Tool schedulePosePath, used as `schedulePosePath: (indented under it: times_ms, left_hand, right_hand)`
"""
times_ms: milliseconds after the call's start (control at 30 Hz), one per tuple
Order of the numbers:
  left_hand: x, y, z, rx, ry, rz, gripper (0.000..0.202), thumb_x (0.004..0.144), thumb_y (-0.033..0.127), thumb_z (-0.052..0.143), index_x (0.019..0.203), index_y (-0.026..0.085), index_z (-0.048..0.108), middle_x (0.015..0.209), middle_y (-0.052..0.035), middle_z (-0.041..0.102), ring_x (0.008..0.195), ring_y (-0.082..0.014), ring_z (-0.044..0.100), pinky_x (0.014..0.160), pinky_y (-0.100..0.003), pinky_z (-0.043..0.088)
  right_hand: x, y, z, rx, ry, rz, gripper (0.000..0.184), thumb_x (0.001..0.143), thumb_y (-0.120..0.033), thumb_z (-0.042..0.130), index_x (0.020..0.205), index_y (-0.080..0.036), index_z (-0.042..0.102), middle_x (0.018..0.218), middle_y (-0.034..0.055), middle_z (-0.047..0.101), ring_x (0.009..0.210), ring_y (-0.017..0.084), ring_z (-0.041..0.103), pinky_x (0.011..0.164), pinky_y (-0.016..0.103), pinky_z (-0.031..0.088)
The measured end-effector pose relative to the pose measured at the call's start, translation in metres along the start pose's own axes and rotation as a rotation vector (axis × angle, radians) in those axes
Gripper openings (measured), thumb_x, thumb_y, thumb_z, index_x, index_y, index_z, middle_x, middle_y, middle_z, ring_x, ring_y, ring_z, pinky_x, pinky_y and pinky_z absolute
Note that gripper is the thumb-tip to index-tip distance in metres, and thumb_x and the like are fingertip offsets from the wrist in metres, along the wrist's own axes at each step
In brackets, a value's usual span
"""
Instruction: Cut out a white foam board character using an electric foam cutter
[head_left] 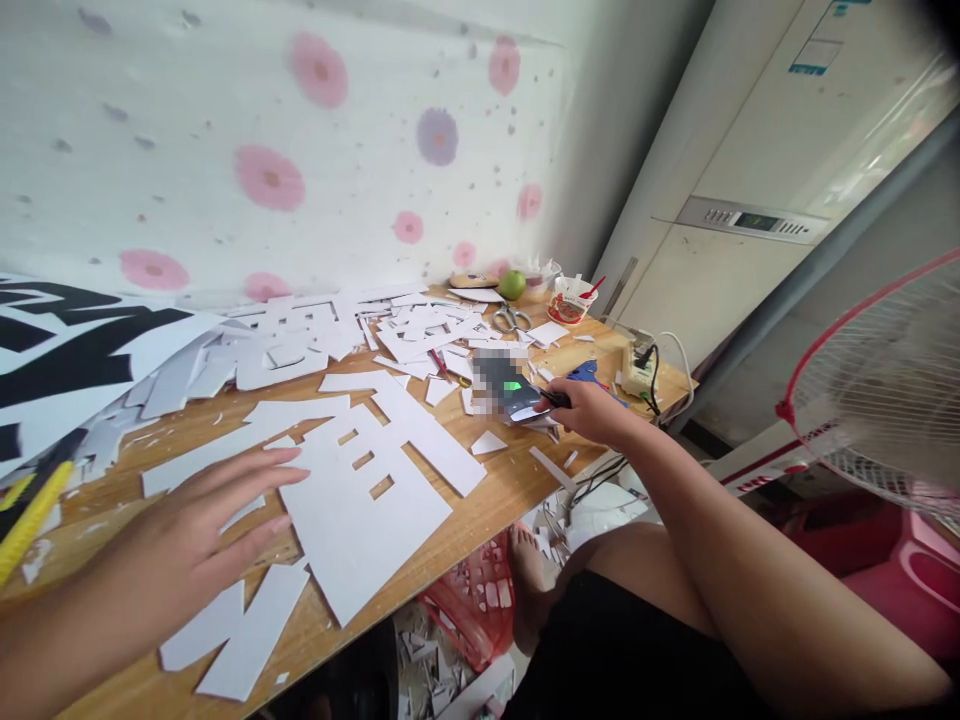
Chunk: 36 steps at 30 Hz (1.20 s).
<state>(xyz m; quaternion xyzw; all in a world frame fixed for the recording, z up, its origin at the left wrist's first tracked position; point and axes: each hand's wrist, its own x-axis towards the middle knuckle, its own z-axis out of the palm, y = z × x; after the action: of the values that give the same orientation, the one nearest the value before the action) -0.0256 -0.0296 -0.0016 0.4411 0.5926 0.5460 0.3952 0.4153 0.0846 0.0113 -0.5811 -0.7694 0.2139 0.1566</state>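
My left hand (217, 510) is stretched out with the fingers apart, over the left edge of a white cut-out board (360, 540) with small rectangular holes. Whether the fingertips touch it I cannot tell. My right hand (589, 408) is closed on a slim black object (556, 398) at the near end of a smartphone (504, 386). A green battery symbol shows on the phone's dark screen, and part of the phone is blurred out. Beside that hand lies a blue tool (589, 374), partly hidden. White offcuts surround the phone.
Scissors (511, 318), a green apple (512, 285) and a paper tub (571, 301) stand at the back of the wooden table. A power strip (637, 366) sits at the right corner. A yellow cutter (37, 510) is at far left. A fan (885, 390) stands right; a red basket (476, 600) is below.
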Motion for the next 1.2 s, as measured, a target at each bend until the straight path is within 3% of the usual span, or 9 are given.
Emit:
schedulePosePath:
  times_ms: [67, 200, 300, 367, 500, 667, 767, 967, 1200]
  left_hand:
    - [0.01, 0.015, 0.02, 0.426, -0.115, -0.024, 0.044, 0.053, -0.011, 0.08, 0.081, 0.023, 0.079, 0.115, -0.001, 0.077, 0.123, -0.0186, 0.061, 0.088, -0.012, 0.049]
    - [0.028, 0.016, 0.038, 0.546, -0.249, 0.043, 0.037, 0.056, 0.002, 0.085, 0.087, 0.022, 0.079, 0.128, -0.0024, 0.071, 0.135, -0.0253, 0.053, 0.117, -0.032, 0.032]
    - [0.033, 0.004, 0.03, 0.564, -0.315, 0.04, 0.044, 0.052, 0.01, 0.086, 0.094, 0.024, 0.079, 0.137, -0.0039, 0.066, 0.141, -0.0329, 0.046, 0.124, -0.046, 0.017]
    - [0.032, -0.003, 0.02, 0.668, -0.409, 0.091, 0.048, 0.058, 0.022, 0.085, 0.105, 0.025, 0.077, 0.146, -0.0039, 0.059, 0.143, -0.0332, 0.043, 0.124, -0.047, 0.017]
    - [0.03, -0.009, 0.003, 1.118, -0.555, 0.273, 0.064, 0.074, 0.045, 0.074, 0.133, 0.022, 0.065, 0.159, -0.0094, 0.043, 0.146, -0.0316, 0.039, 0.123, -0.046, 0.024]
    - [0.037, -0.012, -0.006, 1.235, -0.621, 0.282, 0.099, 0.065, 0.061, 0.081, 0.148, 0.018, 0.05, 0.163, -0.0136, 0.034, 0.149, -0.0345, 0.033, 0.123, -0.046, 0.025]
    - [0.039, -0.011, -0.006, 1.248, -0.628, 0.277, 0.108, 0.059, 0.059, 0.086, 0.15, 0.017, 0.046, 0.163, -0.0165, 0.034, 0.149, -0.035, 0.033, 0.122, -0.046, 0.025]
    - [0.045, -0.01, -0.008, 1.214, -0.547, 0.322, 0.097, 0.065, 0.052, 0.085, 0.149, 0.023, 0.047, 0.156, -0.0111, 0.047, 0.144, -0.0331, 0.04, 0.121, -0.045, 0.028]
    - [0.047, -0.005, -0.013, 1.263, -0.46, 0.274, 0.083, 0.068, 0.043, 0.082, 0.143, 0.026, 0.053, 0.151, -0.0111, 0.052, 0.143, -0.0376, 0.041, 0.117, -0.054, 0.03]
  right_hand:
    - [0.001, 0.004, 0.001, -0.007, -0.002, -0.001, 0.019, 0.077, -0.011, 0.057, 0.09, -0.019, 0.069, 0.085, 0.0042, 0.074, 0.064, 0.016, 0.064, 0.066, 0.027, 0.046]
    - [0.003, 0.011, 0.002, -0.026, -0.017, 0.014, 0.018, 0.078, -0.016, 0.058, 0.091, -0.019, 0.071, 0.08, 0.0044, 0.073, 0.061, 0.017, 0.063, 0.063, 0.028, 0.045]
    - [0.003, 0.01, -0.001, -0.076, -0.043, 0.044, 0.02, 0.079, -0.021, 0.058, 0.092, -0.019, 0.073, 0.068, 0.0029, 0.069, 0.058, 0.017, 0.061, 0.062, 0.029, 0.043]
    - [0.002, 0.008, -0.003, -0.089, -0.071, 0.073, 0.025, 0.08, -0.024, 0.057, 0.097, -0.018, 0.074, 0.063, 0.0017, 0.067, 0.056, 0.017, 0.06, 0.061, 0.029, 0.042]
    - [0.001, 0.007, -0.006, -0.053, -0.092, 0.075, 0.031, 0.081, -0.033, 0.056, 0.102, -0.016, 0.073, 0.064, 0.0026, 0.067, 0.058, 0.018, 0.059, 0.062, 0.031, 0.043]
    - [0.004, 0.012, -0.005, -0.069, -0.112, 0.099, 0.03, 0.079, -0.036, 0.054, 0.098, -0.019, 0.071, 0.077, 0.0051, 0.072, 0.061, 0.02, 0.064, 0.065, 0.032, 0.047]
    - [0.005, 0.011, -0.004, -0.093, -0.122, 0.118, 0.031, 0.08, -0.037, 0.053, 0.099, -0.02, 0.07, 0.075, 0.0052, 0.071, 0.063, 0.022, 0.066, 0.066, 0.034, 0.047]
    - [0.003, 0.014, -0.002, -0.094, -0.107, 0.111, 0.032, 0.081, -0.036, 0.052, 0.1, -0.02, 0.071, 0.071, 0.0052, 0.07, 0.062, 0.022, 0.066, 0.067, 0.034, 0.049]
    - [0.005, 0.022, 0.002, -0.076, -0.113, 0.105, 0.035, 0.08, -0.039, 0.051, 0.101, -0.021, 0.072, 0.074, 0.0055, 0.068, 0.063, 0.022, 0.065, 0.065, 0.035, 0.049]
